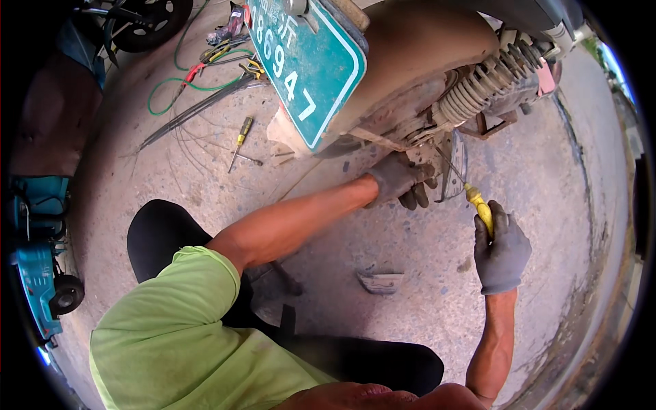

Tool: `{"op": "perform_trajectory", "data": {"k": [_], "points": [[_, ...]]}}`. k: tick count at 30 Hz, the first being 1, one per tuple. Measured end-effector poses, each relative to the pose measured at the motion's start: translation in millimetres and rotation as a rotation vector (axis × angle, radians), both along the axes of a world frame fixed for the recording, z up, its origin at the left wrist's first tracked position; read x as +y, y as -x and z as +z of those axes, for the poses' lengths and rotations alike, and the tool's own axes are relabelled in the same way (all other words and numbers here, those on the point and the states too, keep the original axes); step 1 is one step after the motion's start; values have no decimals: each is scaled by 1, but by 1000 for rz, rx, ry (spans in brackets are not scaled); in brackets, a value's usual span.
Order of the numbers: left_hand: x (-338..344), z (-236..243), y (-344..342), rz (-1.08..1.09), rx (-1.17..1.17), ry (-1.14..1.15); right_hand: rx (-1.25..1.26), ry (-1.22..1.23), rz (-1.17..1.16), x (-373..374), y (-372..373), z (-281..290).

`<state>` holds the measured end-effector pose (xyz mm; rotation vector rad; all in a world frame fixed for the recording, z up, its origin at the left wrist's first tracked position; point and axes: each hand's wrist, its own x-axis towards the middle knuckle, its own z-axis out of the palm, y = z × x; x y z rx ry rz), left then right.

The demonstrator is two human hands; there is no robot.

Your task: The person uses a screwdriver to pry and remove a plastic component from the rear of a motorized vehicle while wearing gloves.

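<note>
My right hand (502,249), in a grey work glove, is closed around the yellow handle of a screwdriver (479,208). Its thin shaft points up and left to the underside of a scooter's rear end. My left hand (400,181), also gloved, reaches beneath the brown rear mudguard (410,48). Its fingers are curled near the screwdriver's tip; what they grip is hidden. Above both hands runs a dirty coil-spring shock absorber (478,89). A narrow metal piece (454,167) shows behind the screwdriver shaft.
A green number plate (311,75) juts over the floor. Another screwdriver (240,140) lies left of it, with thin rods and cables (198,102) and pliers (253,68) beyond. A small flat scrap (380,282) rests between my arms. Teal vehicles (37,273) stand far left.
</note>
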<state>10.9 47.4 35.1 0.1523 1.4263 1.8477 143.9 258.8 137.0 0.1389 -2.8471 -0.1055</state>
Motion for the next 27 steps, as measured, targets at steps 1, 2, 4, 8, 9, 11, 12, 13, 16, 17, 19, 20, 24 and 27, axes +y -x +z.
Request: {"op": "perform_trajectory", "data": {"k": [1, 2, 4, 8, 9, 11, 12, 13, 16, 17, 19, 20, 24, 27], "points": [[0, 0, 0, 1, -15, -15, 2, 33, -20, -3, -2, -4], [1, -1, -1, 3, -13, -12, 8, 65, -37, -4, -3, -6], [3, -1, -3, 51, -26, -51, -38, 253, -65, -3, -5, -7], [2, 1, -3, 15, -11, -14, -433, 891, -343, 5, 4, 5], [1, 0, -3, 10, -6, 1, -493, 1071, -384, 5, 9, 6], [2, -1, -2, 6, 2, 15, -606, 1294, -456, 9, 11, 14], [3, -1, -1, 7, -18, 7, -721, 1518, -527, 9, 12, 19], [4, -2, -1, 9, -39, -1, -714, 1535, -565, 5, 10, 23], [4, 2, -2, 27, -23, 5, -548, 1379, -554, -6, 10, 14], [2, 2, -1, 31, -19, 3, -516, 1297, -502, -7, 11, 13], [1, 2, 0, 12, -8, -1, -310, 1082, -336, -3, 2, -14], [2, 3, 0, 13, -8, -3, -118, 862, -179, -7, -1, -19], [3, -1, -3, 22, -9, -5, 106, 333, -55, -21, -9, -19], [4, -1, -7, 45, 0, -24, -77, 586, -145, -18, -6, -18]]}}
